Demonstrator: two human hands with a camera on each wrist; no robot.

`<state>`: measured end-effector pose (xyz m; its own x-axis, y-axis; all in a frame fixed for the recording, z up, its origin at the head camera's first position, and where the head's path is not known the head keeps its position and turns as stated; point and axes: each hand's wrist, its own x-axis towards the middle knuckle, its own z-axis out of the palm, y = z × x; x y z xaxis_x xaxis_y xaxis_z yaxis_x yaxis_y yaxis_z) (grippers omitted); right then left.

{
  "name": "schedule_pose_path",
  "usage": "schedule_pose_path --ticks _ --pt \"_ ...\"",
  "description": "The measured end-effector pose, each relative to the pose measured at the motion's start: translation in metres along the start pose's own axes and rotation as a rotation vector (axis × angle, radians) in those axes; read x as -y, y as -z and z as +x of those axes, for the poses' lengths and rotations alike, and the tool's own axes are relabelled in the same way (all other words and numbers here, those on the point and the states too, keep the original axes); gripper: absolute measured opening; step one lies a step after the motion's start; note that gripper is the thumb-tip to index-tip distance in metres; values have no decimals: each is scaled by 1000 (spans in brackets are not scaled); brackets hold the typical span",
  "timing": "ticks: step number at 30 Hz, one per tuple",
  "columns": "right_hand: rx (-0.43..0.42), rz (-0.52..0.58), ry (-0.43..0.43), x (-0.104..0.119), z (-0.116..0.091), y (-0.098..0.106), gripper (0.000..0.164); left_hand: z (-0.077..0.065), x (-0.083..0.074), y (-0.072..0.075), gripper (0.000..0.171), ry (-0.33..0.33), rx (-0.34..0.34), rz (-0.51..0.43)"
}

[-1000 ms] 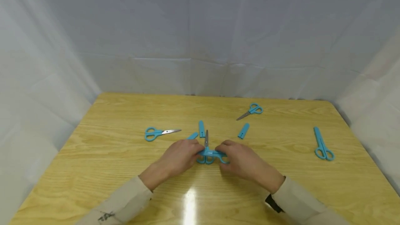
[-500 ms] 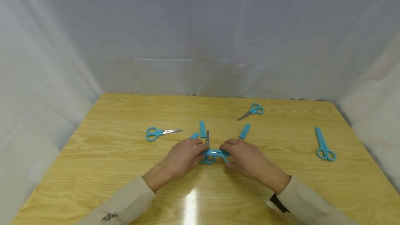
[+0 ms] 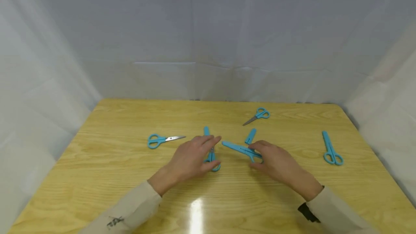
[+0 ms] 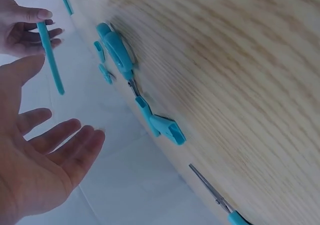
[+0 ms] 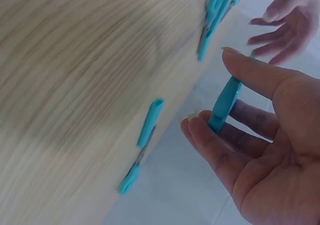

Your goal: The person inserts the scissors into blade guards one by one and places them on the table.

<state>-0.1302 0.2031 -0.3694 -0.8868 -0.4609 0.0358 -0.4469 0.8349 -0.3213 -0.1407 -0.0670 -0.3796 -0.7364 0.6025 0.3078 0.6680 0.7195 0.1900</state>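
My right hand [image 3: 277, 160] pinches a pair of turquoise scissors [image 3: 238, 148] by the handles, between thumb and fingers. A turquoise cap covers their blades and points left, toward my other hand. My left hand [image 3: 191, 156] has its fingers spread and holds nothing. It hovers over bare-bladed scissors [image 4: 117, 50] that lie on the table, partly hiding them in the head view. Just beyond their tip lie two loose blade caps, a nearer cap [image 4: 169, 130] and a narrow cap [image 4: 145, 112]. Both hands are raised off the wood.
Uncapped scissors [image 3: 157, 141] lie at the left, and another uncapped pair [image 3: 256, 116] toward the back. A loose cap [image 3: 250, 136] is beyond my right hand. Capped scissors [image 3: 331, 149] rest on the right of the wooden table [image 3: 97, 176]. Pale sheeting [image 3: 162, 78] hangs around it.
Earlier both hands held the capped scissors level between them. Now my left hand has let go with fingers spread, and my right hand has carried them to the right.
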Motion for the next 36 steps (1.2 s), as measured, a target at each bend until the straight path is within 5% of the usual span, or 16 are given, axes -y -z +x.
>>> schedule_pose_path --ticks 11,25,36 --pt "-87 2 -128 -48 -17 11 51 10 8 -6 56 -57 31 96" --pt "-67 5 -308 -105 -32 16 60 28 10 -20 56 -118 70 136" --pt "-73 -31 -396 -126 -42 20 57 40 4 -25 54 -131 110 134"
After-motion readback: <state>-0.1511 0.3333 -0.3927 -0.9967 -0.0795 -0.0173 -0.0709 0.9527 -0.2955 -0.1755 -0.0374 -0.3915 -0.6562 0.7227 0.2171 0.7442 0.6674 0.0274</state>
